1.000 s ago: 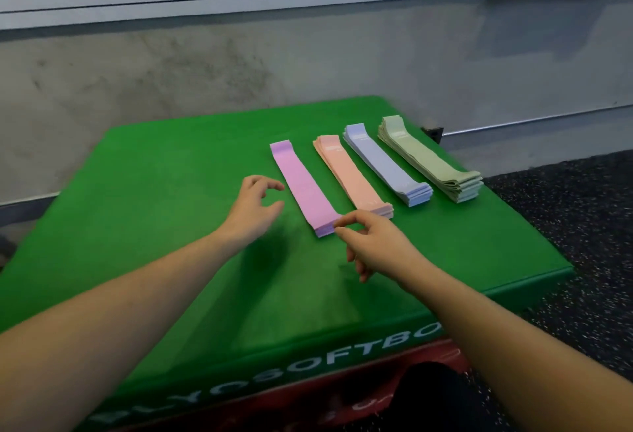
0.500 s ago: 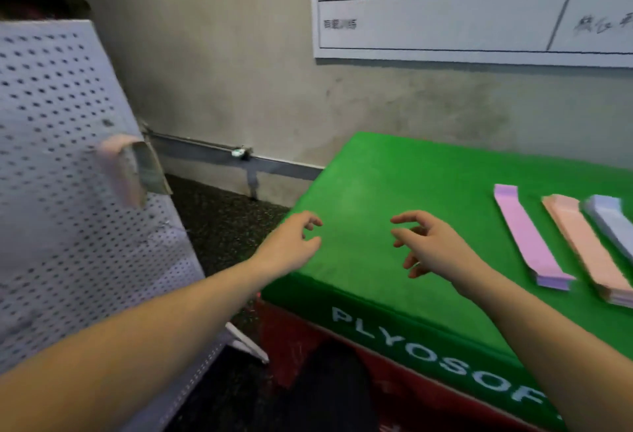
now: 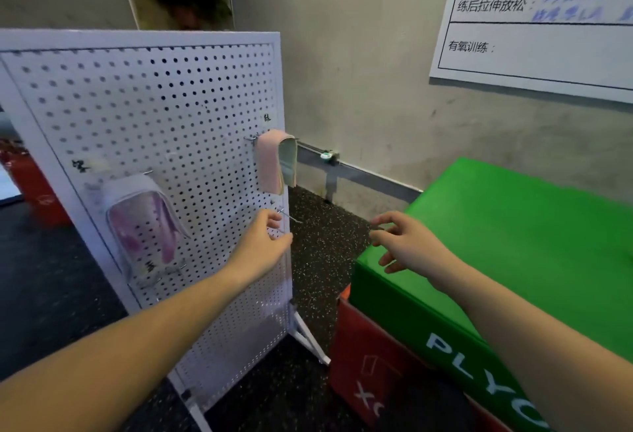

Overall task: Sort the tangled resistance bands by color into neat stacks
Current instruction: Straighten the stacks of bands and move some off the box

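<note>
A white pegboard (image 3: pixel 144 116) stands on the left. A bundle of pink and pale green resistance bands (image 3: pixel 274 162) hangs from a hook near its right edge. A second bundle of purple, pink and whitish bands (image 3: pixel 144 226) hangs lower left, blurred. My left hand (image 3: pixel 265 246) hovers in front of the board just below the pink and green bundle, fingers loosely curled beside a bare metal hook (image 3: pixel 289 216), holding nothing. My right hand (image 3: pixel 409 246) is stretched out over the corner of the green plyo box (image 3: pixel 513 226), fingers relaxed and empty. The sorted stacks are out of view.
A red box (image 3: pixel 363 363) sits under the green one. The pegboard's white legs (image 3: pixel 308 339) splay onto the dark speckled floor between board and boxes. A concrete wall with a metal rail (image 3: pixel 359 171) and a whiteboard (image 3: pixel 534 27) lies behind.
The view has swung left from the four stacks on the green box to the pegboard. Both empty hands have moved left with it, the left one reaching up to the board.
</note>
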Motion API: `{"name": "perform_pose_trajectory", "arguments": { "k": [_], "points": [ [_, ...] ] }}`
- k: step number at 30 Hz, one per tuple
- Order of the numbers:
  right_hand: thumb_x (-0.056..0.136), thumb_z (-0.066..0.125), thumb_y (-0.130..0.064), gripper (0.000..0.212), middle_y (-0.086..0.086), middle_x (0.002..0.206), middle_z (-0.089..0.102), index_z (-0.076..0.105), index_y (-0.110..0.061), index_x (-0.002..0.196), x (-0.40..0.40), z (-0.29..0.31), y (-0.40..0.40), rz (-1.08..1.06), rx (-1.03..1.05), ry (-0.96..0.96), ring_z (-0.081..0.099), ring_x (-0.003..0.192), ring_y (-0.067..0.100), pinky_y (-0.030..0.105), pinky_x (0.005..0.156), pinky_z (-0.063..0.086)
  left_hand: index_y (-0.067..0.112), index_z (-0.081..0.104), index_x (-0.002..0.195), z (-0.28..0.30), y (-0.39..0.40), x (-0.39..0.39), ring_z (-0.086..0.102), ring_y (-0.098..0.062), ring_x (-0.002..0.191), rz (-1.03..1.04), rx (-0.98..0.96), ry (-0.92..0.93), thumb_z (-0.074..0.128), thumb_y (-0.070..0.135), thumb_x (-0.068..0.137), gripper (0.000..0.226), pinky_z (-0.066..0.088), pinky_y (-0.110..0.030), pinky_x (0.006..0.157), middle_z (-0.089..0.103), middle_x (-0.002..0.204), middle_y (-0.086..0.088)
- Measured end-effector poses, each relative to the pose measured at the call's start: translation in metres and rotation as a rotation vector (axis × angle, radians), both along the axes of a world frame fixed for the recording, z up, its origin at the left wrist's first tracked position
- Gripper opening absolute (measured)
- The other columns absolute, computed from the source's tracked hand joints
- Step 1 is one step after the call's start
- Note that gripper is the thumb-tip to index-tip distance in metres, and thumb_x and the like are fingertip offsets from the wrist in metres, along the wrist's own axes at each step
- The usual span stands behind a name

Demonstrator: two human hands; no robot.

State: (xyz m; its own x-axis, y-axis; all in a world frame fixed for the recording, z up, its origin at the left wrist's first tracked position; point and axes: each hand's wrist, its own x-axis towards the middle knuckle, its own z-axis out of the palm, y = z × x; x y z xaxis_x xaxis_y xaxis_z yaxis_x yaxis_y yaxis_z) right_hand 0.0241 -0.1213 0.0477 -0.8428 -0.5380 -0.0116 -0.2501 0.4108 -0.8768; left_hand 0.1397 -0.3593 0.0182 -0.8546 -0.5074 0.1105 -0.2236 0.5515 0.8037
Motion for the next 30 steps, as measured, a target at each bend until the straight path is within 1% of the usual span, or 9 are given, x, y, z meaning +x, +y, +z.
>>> {"name": "perform_pose_trajectory", "arguments": {
  "k": [8,12,14,15,18,19,21,24,30],
  "points": [
    [0.097,0.059,-0.024,0.014,0.013,0.102,0.069,0.059,-0.024,0.112,-0.031,0.014,-0.064,0.061,0.048,0.029,0.068,0.058,0.014,0.028,0.052,0.055,0.026,0.032,0.135,0.025,-0.02,-0.035,0.05,-0.016,0.115,0.216,0.17,0.231,0.07,0.045,0.089,0.063,0.047,-0.038,0.095,0.043,0.129,0.004],
    [0.098,0.059,-0.03,0.024,0.011,0.099,0.07,0.055,-0.021,0.12,-0.056,0.022,-0.106,0.081,0.066,0.053,0.069,0.064,0.019,0.037,0.059,0.059,0.029,0.026,0.142,0.037,-0.031,-0.058,0.052,-0.016,0.115,0.232,0.268,0.285,0.076,0.042,0.085,0.078,0.051,-0.041,0.097,0.043,0.13,0.004],
    [0.097,0.06,-0.033,0.032,0.01,0.097,0.07,0.052,-0.021,0.125,-0.069,0.026,-0.13,0.087,0.061,0.054,0.069,0.064,0.019,0.034,0.055,0.056,0.031,0.024,0.142,0.04,-0.037,-0.067,0.055,-0.015,0.114,0.242,0.292,0.292,0.077,0.04,0.084,0.079,0.052,-0.04,0.096,0.047,0.131,0.003],
    [0.097,0.061,-0.036,0.037,0.009,0.098,0.069,0.05,-0.021,0.129,-0.076,0.027,-0.141,0.09,0.052,0.05,0.068,0.062,0.018,0.031,0.052,0.053,0.03,0.025,0.143,0.041,-0.04,-0.071,0.056,-0.014,0.111,0.248,0.293,0.294,0.077,0.039,0.084,0.078,0.052,-0.035,0.091,0.049,0.131,0.003],
    [0.096,0.063,-0.041,0.053,0.009,0.103,0.068,0.041,-0.024,0.141,-0.091,0.033,-0.171,0.102,0.049,0.029,0.066,0.064,0.017,0.025,0.049,0.05,0.021,0.033,0.144,0.044,-0.047,-0.08,0.056,0.001,0.092,0.245,0.316,0.313,0.074,0.03,0.089,0.07,0.046,-0.008,0.056,0.053,0.124,0.003],
    [0.095,0.064,-0.04,0.058,0.009,0.103,0.068,0.037,-0.024,0.145,-0.094,0.034,-0.18,0.109,0.048,0.015,0.066,0.064,0.017,0.025,0.05,0.05,0.018,0.038,0.143,0.044,-0.049,-0.082,0.055,0.002,0.087,0.243,0.318,0.318,0.073,0.028,0.09,0.064,0.043,-0.005,0.049,0.055,0.123,0.002],
    [0.097,0.063,-0.038,0.058,0.008,0.096,0.07,0.037,-0.026,0.147,-0.098,0.034,-0.193,0.135,0.049,-0.019,0.065,0.062,0.017,0.026,0.05,0.05,0.015,0.048,0.136,0.043,-0.053,-0.084,0.056,0.003,0.081,0.249,0.273,0.311,0.07,0.027,0.093,0.049,0.042,-0.005,0.048,0.061,0.117,0.002],
    [0.103,0.053,-0.032,0.033,0.006,0.084,0.071,0.055,-0.023,0.135,-0.099,0.031,-0.205,0.171,0.048,-0.047,0.063,0.054,0.013,0.024,0.047,0.05,0.018,0.053,0.12,0.045,-0.054,-0.084,0.053,-0.002,0.071,0.254,0.231,0.323,0.062,0.022,0.097,0.025,0.043,-0.008,0.047,0.06,0.096,0.006],
    [0.107,0.041,-0.025,0.025,0.011,0.097,0.072,0.059,-0.023,0.125,-0.108,0.035,-0.193,0.031,-0.17,0.051,0.07,0.058,0.021,0.038,0.058,0.062,0.023,0.05,0.118,0.051,-0.047,-0.085,0.048,-0.009,0.065,0.224,0.178,0.37,0.056,0.024,0.1,0.019,0.043,-0.026,0.058,0.056,0.09,0.001]
  ]
}}
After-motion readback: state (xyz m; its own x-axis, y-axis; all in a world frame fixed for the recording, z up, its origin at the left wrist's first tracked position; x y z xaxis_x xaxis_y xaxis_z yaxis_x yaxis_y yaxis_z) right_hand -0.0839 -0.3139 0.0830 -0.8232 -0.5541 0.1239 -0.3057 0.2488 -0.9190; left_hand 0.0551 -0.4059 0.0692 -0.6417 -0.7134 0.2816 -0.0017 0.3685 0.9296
